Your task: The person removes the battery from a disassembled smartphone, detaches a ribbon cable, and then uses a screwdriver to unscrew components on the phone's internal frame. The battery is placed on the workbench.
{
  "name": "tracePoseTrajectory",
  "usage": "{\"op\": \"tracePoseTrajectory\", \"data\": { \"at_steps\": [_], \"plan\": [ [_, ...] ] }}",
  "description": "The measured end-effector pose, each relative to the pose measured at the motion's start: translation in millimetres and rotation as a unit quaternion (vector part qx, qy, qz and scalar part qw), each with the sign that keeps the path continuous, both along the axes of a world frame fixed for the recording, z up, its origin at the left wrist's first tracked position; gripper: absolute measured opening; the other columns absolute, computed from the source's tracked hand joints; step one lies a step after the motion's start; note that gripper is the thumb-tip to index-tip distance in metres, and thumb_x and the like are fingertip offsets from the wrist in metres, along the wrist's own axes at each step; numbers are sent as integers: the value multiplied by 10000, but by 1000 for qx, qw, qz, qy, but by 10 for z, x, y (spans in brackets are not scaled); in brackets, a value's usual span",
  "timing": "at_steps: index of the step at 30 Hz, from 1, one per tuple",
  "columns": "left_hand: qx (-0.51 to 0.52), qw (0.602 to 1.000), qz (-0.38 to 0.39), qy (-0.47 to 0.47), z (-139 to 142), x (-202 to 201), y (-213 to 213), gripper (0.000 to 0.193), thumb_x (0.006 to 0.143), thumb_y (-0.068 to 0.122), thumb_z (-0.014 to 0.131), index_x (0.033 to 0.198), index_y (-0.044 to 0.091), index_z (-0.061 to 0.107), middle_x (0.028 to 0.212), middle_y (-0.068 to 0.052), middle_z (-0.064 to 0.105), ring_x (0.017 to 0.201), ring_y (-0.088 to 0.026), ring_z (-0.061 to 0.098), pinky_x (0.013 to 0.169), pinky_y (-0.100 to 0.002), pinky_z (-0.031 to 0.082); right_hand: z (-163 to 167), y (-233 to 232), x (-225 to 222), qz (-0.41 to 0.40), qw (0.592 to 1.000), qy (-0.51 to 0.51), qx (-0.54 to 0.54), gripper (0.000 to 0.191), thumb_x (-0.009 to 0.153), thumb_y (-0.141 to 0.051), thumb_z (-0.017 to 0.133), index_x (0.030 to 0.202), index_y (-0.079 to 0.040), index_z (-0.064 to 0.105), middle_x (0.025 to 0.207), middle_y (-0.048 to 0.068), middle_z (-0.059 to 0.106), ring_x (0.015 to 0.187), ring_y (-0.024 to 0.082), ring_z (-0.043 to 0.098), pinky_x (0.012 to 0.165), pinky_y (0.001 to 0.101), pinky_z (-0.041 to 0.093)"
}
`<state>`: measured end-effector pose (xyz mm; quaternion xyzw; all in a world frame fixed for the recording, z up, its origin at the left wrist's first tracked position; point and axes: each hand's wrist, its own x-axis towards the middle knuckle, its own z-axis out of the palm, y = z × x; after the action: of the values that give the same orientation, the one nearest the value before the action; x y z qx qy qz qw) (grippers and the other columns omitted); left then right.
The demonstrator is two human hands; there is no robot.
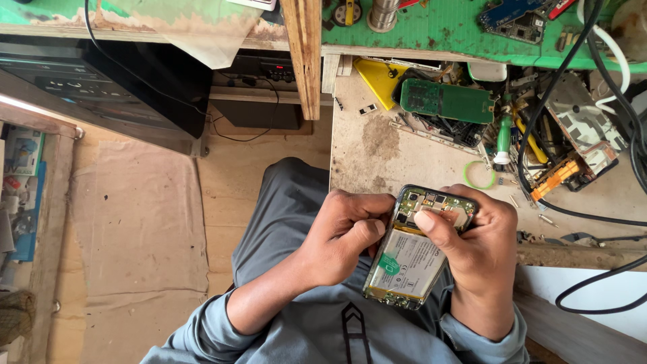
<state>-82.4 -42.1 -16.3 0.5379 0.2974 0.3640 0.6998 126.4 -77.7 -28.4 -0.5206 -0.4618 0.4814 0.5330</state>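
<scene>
I held an opened phone [412, 249], its back cover off so the battery and circuit board showed, over my lap just off the near edge of the workbench [377, 148]. My right hand [475, 259] was wrapped around the phone's right side, its thumb pressed flat on the board at the top. My left hand [344, 232] gripped the phone's left edge, fingers curled tight. Beyond the phone on the bench lay a green circuit board [445, 101], a green ring [479, 174] and a green-handled screwdriver [503, 138].

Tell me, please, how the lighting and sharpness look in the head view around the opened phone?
Head view: soft, even daylight, no hard shadows; faint sheen on the opened phone battery; left hand and right hand sharp; wide-angle bending of the workbench edges near the frame's border.
</scene>
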Motion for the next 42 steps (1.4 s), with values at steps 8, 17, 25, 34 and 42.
{"op": "tracePoseTrajectory", "data": {
  "at_steps": [8,17,25,34,42],
  "plan": [
    [31,999,22,20,-28,55,-40,244,1002,106,614,803,-29,573,663,37,484,654,-16,393,527,-259,356,30,-8,37,40,999,3,-11,188,879,-116,785,939,42,702,801,26,689,711,50,581,643,214,461],
    [-1,999,36,-12,-123,91,-49,297,1015,127,628,763,-7,547,671,61,478,669,-6,385,539,-247,346,-167,-66,192,40,998,53,17,227,965,-141,669,1010,80,696,886,74,722,775,96,622,736,241,479],
    [-14,998,46,-32,-189,95,-71,284,1024,113,617,780,-18,554,709,57,508,711,-6,405,572,-246,377,-192,-88,222,27,991,131,13,306,983,-100,625,1137,160,674,993,165,732,865,167,665,822,285,510],
    [-18,997,55,-54,-160,129,-86,227,1021,100,608,856,-56,614,754,37,583,749,-8,464,611,-242,427,130,-29,133,53,989,137,5,485,959,-139,605,1317,188,617,966,203,748,790,171,702,710,264,558],
    [-13,997,59,-46,-141,114,-91,221,1016,94,605,860,-61,620,760,29,597,748,-8,472,619,-239,431,141,-52,113,14,998,68,12,465,929,-132,623,1299,148,652,845,127,709,605,64,522,553,178,389]
  ]
}}
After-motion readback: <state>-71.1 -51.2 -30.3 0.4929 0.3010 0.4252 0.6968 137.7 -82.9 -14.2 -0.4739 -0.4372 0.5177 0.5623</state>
